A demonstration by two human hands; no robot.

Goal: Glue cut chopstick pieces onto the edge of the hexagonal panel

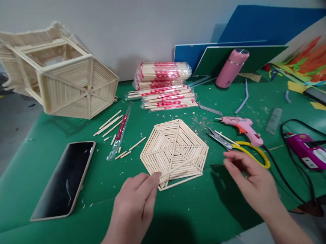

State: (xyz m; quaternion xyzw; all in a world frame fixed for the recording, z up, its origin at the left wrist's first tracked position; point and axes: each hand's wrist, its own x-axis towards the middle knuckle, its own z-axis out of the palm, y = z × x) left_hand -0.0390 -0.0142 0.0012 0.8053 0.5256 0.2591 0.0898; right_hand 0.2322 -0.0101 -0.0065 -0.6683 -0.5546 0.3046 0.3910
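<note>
A hexagonal panel of pale wooden sticks (169,146) lies flat on the green table in front of me, with spokes crossing at its middle and a gap near its front edge. My left hand (137,195) is at the panel's front left corner, thumb and fingertips pinched on a thin wooden stick (180,167) that slants over the panel. My right hand (250,179) hovers right of the panel, fingers curled but apart from the thumb, with nothing visible between them. Just beyond it lie scissors with yellow handles (246,145) and a pink glue gun (242,125).
A stick-built lantern-like frame (66,84) stands back left. Plastic-wrapped chopstick bundles (166,86) lie behind the panel. Cut sticks (109,124) and a phone (64,178) are at left. A pink bottle (232,68) leans at back right; a purple power strip (309,150) with black cables lies right.
</note>
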